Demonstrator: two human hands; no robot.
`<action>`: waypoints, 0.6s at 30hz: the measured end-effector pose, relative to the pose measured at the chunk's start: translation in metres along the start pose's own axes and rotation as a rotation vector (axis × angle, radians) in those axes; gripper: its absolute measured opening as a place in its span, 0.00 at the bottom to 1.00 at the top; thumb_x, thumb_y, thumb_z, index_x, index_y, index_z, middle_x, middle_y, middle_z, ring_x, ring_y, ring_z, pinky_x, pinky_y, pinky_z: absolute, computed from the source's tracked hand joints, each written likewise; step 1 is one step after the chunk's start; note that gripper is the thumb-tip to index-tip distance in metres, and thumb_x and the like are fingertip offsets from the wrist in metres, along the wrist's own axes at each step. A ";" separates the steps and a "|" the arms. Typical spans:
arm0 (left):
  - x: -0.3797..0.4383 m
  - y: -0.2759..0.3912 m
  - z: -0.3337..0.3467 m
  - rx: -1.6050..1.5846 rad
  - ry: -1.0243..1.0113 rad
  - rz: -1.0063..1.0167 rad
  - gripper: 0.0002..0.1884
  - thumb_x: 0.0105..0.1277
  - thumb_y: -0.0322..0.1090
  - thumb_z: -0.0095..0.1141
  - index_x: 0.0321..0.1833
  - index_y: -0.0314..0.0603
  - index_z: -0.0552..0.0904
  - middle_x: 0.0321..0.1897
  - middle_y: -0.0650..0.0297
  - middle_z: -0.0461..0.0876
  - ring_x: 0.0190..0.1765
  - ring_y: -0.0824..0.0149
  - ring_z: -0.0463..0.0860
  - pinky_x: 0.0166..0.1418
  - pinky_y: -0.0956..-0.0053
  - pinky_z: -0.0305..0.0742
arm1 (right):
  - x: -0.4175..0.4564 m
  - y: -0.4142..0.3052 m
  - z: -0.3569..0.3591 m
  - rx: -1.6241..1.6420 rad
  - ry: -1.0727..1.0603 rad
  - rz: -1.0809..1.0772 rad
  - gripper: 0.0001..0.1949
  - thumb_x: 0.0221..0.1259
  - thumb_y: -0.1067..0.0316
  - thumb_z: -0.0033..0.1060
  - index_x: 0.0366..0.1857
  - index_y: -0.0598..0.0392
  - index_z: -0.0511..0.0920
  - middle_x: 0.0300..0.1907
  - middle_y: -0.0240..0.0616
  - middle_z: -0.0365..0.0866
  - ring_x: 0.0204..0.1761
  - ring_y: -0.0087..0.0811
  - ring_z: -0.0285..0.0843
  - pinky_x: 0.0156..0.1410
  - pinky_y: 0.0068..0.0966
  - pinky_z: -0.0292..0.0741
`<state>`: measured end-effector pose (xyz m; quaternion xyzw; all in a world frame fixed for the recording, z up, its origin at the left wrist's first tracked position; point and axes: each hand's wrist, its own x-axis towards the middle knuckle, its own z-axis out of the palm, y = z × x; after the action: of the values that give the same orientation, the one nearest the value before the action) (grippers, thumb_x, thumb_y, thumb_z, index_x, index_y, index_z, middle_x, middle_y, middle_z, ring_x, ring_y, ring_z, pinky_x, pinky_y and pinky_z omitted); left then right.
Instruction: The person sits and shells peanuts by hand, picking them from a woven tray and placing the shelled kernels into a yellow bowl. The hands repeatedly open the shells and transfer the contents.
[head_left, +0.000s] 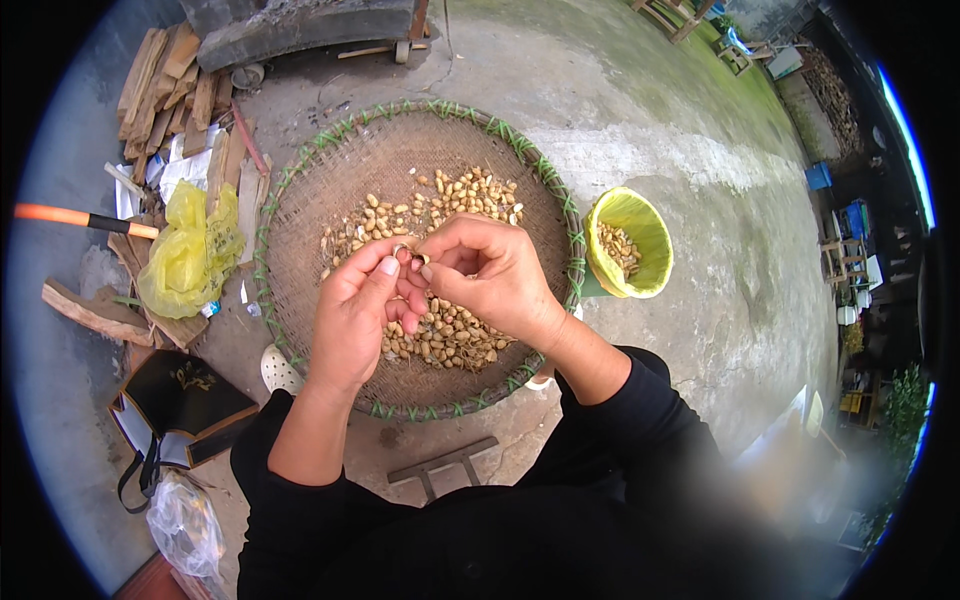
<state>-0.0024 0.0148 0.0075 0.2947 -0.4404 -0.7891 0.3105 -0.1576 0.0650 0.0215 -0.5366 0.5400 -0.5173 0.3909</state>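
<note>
Both my hands meet above a round woven bamboo tray (300, 225), its rim bound with green strips. My left hand (360, 300) pinches a piece of opened peanut shell (402, 250) between thumb and forefinger. Between the thumb and forefinger of my right hand (484, 266) is another shell piece (422, 259), close beside the first. Whether the two pieces still join, I cannot tell. Unshelled peanuts (450, 334) lie on the tray in loose heaps under and beyond my hands, with bits of root and debris among them.
Right of the tray stands a bin with a yellow liner (652, 259), holding peanuts (619, 251). On the left are stacked split wood (161, 90), a yellow plastic bag (184, 259), a black paper bag (187, 397) and a clear plastic bag (186, 525). A metal frame (442, 461) lies near my legs.
</note>
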 end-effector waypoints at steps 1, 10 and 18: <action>0.000 0.001 0.001 -0.029 0.001 -0.012 0.14 0.70 0.32 0.39 0.53 0.30 0.70 0.31 0.60 0.75 0.29 0.73 0.76 0.26 0.83 0.71 | 0.001 -0.002 -0.001 -0.168 0.000 -0.101 0.04 0.49 0.79 0.59 0.30 0.59 0.77 0.28 0.33 0.79 0.27 0.22 0.78 0.30 0.19 0.75; 0.005 -0.008 -0.009 -0.380 0.056 -0.179 0.14 0.66 0.28 0.40 0.52 0.30 0.72 0.32 0.61 0.75 0.30 0.72 0.74 0.28 0.81 0.67 | -0.001 0.010 -0.002 -0.808 -0.010 -0.701 0.09 0.40 0.80 0.60 0.29 0.58 0.77 0.31 0.36 0.76 0.32 0.29 0.79 0.31 0.22 0.76; 0.008 -0.005 -0.028 -0.318 0.290 -0.049 0.10 0.66 0.28 0.42 0.47 0.32 0.73 0.24 0.66 0.70 0.24 0.75 0.69 0.21 0.85 0.60 | 0.012 0.033 0.012 0.683 0.056 0.363 0.03 0.53 0.77 0.51 0.29 0.56 0.72 0.34 0.35 0.75 0.30 0.22 0.73 0.31 0.16 0.72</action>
<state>0.0118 -0.0036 -0.0108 0.3632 -0.2540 -0.8052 0.3940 -0.1534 0.0481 -0.0114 -0.2567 0.4334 -0.6042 0.6174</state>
